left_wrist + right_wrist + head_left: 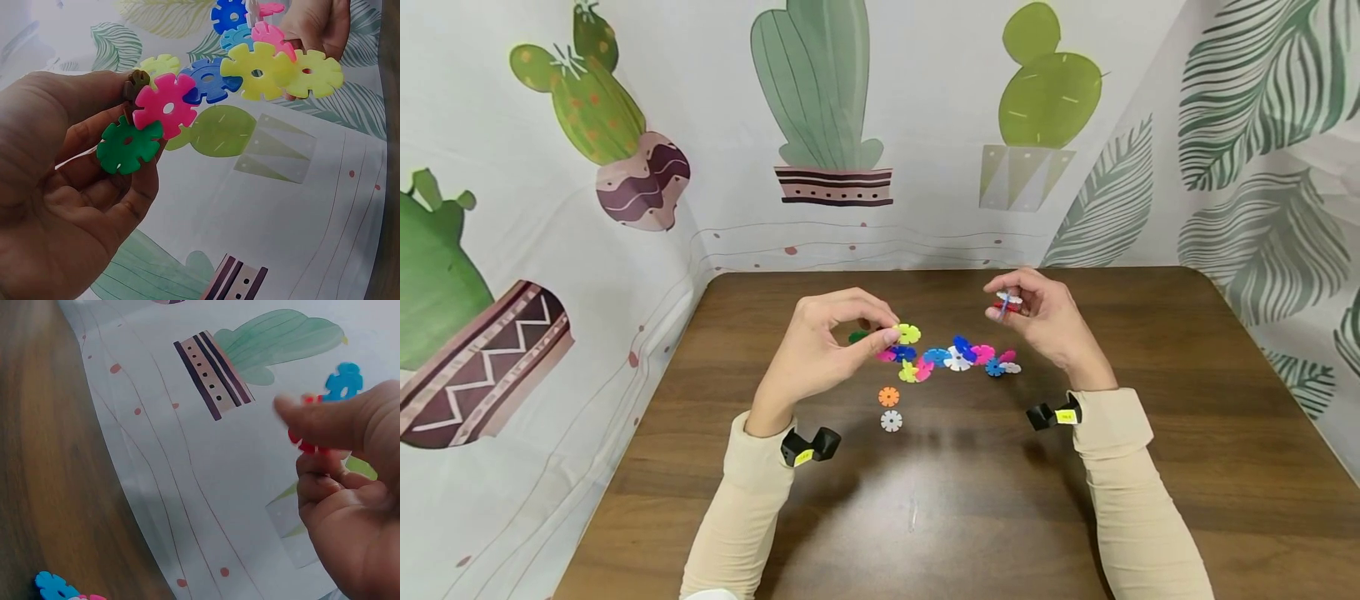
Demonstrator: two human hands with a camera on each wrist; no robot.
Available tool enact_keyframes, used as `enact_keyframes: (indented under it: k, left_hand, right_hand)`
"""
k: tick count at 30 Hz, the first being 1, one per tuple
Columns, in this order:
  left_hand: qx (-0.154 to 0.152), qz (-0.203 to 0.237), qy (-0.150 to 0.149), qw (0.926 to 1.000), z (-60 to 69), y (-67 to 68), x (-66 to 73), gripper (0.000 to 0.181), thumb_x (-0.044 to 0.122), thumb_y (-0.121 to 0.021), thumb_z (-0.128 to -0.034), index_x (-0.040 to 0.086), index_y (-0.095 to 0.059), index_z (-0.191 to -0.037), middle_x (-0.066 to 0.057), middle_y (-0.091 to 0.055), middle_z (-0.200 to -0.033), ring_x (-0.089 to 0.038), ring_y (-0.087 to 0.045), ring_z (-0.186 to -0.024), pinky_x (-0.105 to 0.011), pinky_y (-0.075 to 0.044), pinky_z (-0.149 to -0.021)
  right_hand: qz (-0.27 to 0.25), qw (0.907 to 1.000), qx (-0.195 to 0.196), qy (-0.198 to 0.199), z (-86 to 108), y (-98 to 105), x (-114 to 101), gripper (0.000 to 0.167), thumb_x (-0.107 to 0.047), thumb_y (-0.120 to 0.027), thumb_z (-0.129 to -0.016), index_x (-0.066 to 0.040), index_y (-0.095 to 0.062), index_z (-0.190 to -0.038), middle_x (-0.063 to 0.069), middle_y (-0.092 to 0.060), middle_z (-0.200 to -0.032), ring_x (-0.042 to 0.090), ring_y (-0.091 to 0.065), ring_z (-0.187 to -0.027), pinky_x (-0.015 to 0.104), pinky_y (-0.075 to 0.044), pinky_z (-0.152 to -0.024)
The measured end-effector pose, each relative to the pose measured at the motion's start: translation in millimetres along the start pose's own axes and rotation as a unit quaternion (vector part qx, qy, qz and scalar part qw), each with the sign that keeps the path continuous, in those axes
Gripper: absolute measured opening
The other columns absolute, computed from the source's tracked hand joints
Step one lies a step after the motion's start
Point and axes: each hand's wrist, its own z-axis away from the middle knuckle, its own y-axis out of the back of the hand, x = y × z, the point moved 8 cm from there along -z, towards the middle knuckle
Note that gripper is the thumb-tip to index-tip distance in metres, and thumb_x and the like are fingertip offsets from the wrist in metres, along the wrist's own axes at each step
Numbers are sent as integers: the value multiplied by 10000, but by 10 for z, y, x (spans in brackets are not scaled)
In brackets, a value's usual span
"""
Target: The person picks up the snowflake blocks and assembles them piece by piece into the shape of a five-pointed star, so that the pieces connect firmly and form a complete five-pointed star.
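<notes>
My left hand (831, 337) pinches one end of a chain of slotted plastic snowflake discs (957, 358), held above the table. In the left wrist view a brown disc (135, 85) is between thumb and fingers, beside a pink disc (167, 106) and a green disc (128, 145). Yellow, blue, pink and white discs continue the chain to the right. Up and to the right, my right hand (1045, 321) pinches a small separate disc cluster (1007, 302). Its red disc (306, 447) and blue disc (345, 381) show in the right wrist view; fingers hide the rest.
A loose orange disc (888, 397) and a white disc (891, 421) lie on the brown wooden table (970, 500), in front of the chain. Behind the table's far edge hangs a cloth (925, 242) printed with cacti and leaves.
</notes>
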Motion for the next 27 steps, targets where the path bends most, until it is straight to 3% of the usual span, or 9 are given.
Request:
enact_keyframes:
  k: [5, 15, 22, 27]
  left_hand:
    - [-1, -27, -3, 10000, 5, -1, -2, 101, 121, -865, -916, 176, -831, -993, 56, -786, -1011, -81, -719, -909, -252, -582, -742]
    - [-73, -14, -30, 10000, -9, -27, 8, 103, 119, -868, -912, 172, -827, -989, 57, -786, -1003, -81, -718, -929, -252, -564, -711]
    - [-131, 72, -75, 9999, -19, -64, 9, 83, 116, -865, -915, 167, -830, -970, 57, -787, -998, -85, -715, -929, -262, -564, -707]
    - [-171, 147, -96, 9997, -22, -105, 4, 59, 100, -857, -917, 134, -830, -957, 42, -785, -987, -85, -718, -919, -295, -563, -648]
  right_hand:
    - [-120, 9998, -160, 33, 0, -12, -59, 226, -24, -799, -948, 15, -755, -1167, -45, -681, -1128, 87, -684, -941, 132, -591, -817]
    - [-253, 9995, -206, 10, 70, -16, -330, 389, -35, -786, -963, -41, -688, -1339, -45, -747, -1063, 64, -774, -975, 163, -612, -864]
    - [-360, 9961, -549, 596, 123, -86, -584, 458, 21, -663, -1026, -84, -616, -1469, 44, -730, -1183, 122, -720, -1180, 190, -567, -1000]
    - [-613, 9880, -874, 1117, 152, -163, -741, 519, 67, -557, -1053, -41, -498, -1557, 117, -697, -1244, 167, -690, -1245, 203, -541, -1047]
